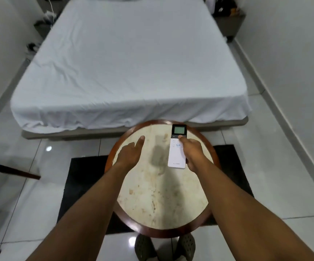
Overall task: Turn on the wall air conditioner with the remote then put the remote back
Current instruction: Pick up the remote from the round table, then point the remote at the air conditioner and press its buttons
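I am looking down past the shoes (163, 247) to the round table (161, 194). My left hand (129, 155) is hovering empty, fingers loose and open. My right hand (191, 150) is wrapping the white remote (177, 147) from its side, low over the tabletop, thumb lying across the buttons, probably for pressing. No containers are showing. Beyond, the bed (129, 63) is lying bare.

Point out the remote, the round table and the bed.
remote (177, 157): head view, on its white lower body.
round table (163, 194): head view, on the bare pale top.
bed (129, 63): head view, on the white sheet.
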